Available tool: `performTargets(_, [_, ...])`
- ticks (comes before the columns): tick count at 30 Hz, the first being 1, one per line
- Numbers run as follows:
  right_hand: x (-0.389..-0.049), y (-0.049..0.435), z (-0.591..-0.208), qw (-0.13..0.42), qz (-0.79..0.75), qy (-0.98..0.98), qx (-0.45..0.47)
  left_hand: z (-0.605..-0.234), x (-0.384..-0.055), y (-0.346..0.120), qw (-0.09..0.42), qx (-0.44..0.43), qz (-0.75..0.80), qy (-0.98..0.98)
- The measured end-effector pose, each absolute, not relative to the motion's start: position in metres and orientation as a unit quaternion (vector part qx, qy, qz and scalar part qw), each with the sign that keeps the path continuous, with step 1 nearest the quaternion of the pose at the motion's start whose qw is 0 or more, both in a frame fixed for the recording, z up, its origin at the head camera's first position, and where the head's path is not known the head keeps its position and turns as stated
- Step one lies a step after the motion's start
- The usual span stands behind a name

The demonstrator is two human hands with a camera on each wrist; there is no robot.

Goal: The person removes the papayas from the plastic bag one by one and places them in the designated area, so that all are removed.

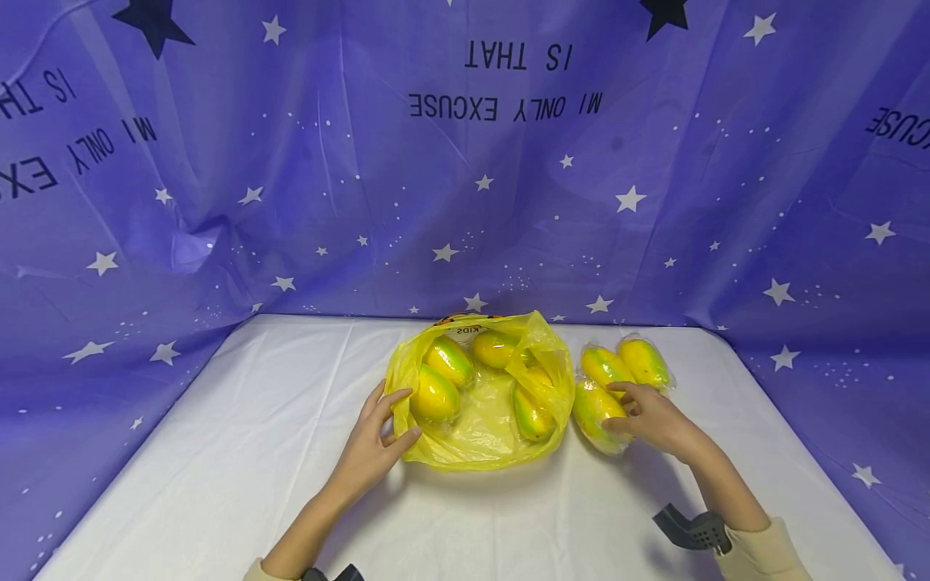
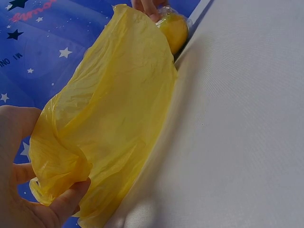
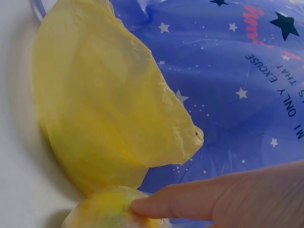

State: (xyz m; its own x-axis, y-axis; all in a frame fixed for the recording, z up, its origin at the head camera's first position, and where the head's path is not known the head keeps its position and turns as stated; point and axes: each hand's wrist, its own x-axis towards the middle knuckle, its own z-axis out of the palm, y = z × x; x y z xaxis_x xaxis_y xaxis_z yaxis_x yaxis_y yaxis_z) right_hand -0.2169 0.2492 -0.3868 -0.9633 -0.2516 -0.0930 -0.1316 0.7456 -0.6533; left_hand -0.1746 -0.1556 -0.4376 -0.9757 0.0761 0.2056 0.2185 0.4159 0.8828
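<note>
A yellow plastic bag [image 1: 479,452] lies with its mouth spread wide on the table, and several yellow-green mangoes [image 1: 436,395] rest inside it. My left hand [image 1: 374,440] holds the bag's left rim, with the thumb in front and the fingers at the side; the left wrist view shows the thin plastic [image 2: 61,166] bunched between them. On the right of the bag, my right hand [image 1: 650,420] grips the nearest mango [image 1: 592,407], which is wrapped in clear film. The right wrist view shows the thumb pressed on this wrapped mango [image 3: 102,209], close beside the bag [image 3: 95,95].
Two more wrapped mangoes, one nearer the bag [image 1: 606,367] and one farther right [image 1: 645,363], lie just behind the gripped one. A white cloth [image 1: 291,420] covers the table. Purple star-printed curtain [image 1: 508,226] encloses its back and sides.
</note>
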Motion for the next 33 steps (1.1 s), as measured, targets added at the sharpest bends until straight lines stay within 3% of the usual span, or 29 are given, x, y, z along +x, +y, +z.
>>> performTargets(7, [-0.217, 0.248, -0.387, 0.090, -0.346, 0.927, -0.112, -0.445, -0.179, -0.157, 0.067, -0.086, -0.538, -0.836])
performTargets(23, [-0.213, 0.241, -0.387, 0.034, -0.253, 0.959, -0.121, -0.446, -0.179, -0.160, 0.073, -0.101, -0.535, -0.836])
performTargets(33, [-0.213, 0.239, -0.389, 0.018, -0.258, 0.957, -0.130, -0.419, -0.167, -0.152, 0.066, -0.096, -0.541, -0.833])
